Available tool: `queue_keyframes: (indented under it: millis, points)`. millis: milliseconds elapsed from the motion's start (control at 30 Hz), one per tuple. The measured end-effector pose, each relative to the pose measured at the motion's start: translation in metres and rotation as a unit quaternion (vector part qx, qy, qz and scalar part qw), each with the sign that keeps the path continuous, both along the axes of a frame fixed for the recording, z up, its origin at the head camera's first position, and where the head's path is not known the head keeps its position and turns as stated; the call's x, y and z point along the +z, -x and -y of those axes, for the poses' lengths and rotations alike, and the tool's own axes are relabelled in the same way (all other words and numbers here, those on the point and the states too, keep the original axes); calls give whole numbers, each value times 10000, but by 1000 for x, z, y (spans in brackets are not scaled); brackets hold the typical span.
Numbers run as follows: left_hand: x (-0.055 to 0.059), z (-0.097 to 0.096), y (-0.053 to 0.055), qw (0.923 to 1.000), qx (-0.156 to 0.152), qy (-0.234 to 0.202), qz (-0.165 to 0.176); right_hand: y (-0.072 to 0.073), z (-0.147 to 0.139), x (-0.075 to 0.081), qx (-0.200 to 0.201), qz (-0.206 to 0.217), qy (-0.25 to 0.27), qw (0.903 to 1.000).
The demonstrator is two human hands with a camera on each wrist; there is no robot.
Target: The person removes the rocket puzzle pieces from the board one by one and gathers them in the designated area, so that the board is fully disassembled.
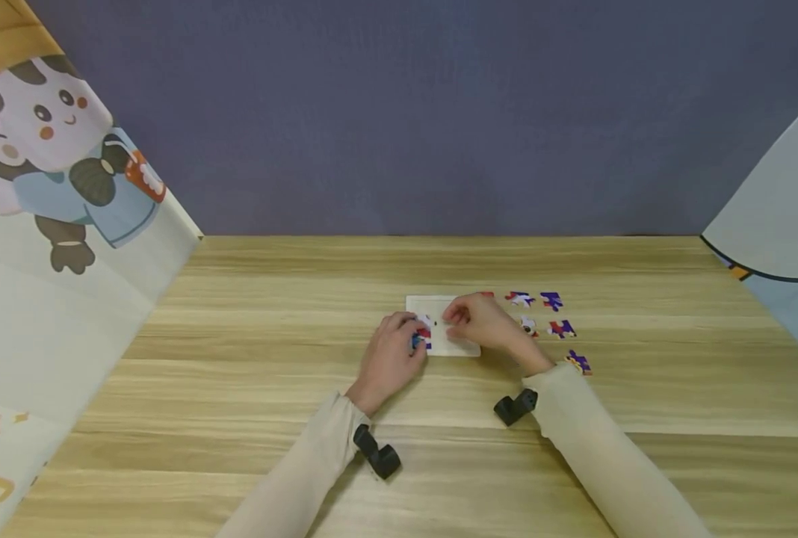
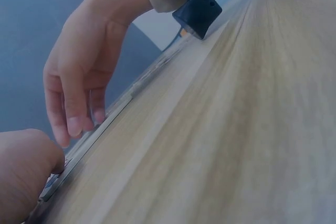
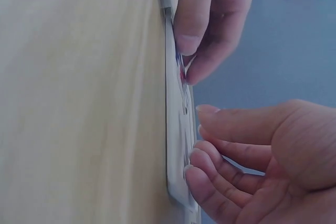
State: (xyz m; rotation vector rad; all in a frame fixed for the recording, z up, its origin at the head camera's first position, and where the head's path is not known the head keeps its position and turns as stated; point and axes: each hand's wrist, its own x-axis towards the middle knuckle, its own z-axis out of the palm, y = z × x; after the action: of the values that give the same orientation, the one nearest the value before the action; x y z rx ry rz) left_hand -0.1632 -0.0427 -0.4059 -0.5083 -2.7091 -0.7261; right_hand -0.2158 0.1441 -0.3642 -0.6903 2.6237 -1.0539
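A white puzzle tray (image 1: 458,347) lies flat on the table, with assembled pieces (image 1: 428,346) in red, blue and purple along its left side. My left hand (image 1: 389,359) rests at that side, its thumb and fingertips on the pieces and partly covering them. The right wrist view shows the left thumb (image 3: 190,30) pressed flat there. Over the right half of the tray hovers my right hand (image 1: 485,326), fingers loosely bent with nothing visible between them. Its fingertips (image 3: 195,156) are right at the tray's surface. A small dark spot (image 1: 435,323) shows on the tray between the hands.
Right of the tray lie several loose jigsaw pieces, among them a purple and red one (image 1: 563,329), a purple one (image 1: 551,301) and one nearest the right sleeve (image 1: 578,362). A dark wall panel (image 1: 439,119) stands behind the wooden table (image 1: 251,373).
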Motion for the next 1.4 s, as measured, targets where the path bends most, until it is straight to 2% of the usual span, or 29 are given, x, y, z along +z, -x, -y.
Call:
queue_keyframes:
  millis: [100, 267, 600, 800, 933, 1233, 1400]
  points:
    - [0, 0, 0, 10000, 33, -62, 21, 1, 5, 0, -34, 99, 63, 9999]
    - [-1, -1, 0, 9997, 117, -218, 90, 4, 13, 1, 26, 11, 51, 10000]
    - [-3, -2, 0, 9991, 183, -369, 37, 12, 21, -2, -9, 78, -208, 9998]
    - [-2, -2, -1, 9985, 479, -242, -74, 13, 24, -2, 17, 21, -197, 9998]
    - [-2, -1, -1, 9978, 657, -98, 12, 13, 25, -3, -5, -23, -172, 9998]
    - [-2, -1, -1, 9976, 692, 40, 89, 14, 27, -7, -149, 105, -149, 9997]
    - [-1, -1, -2, 9975, 705, 51, 45, 13, 26, -7, -68, 46, 45, 10000]
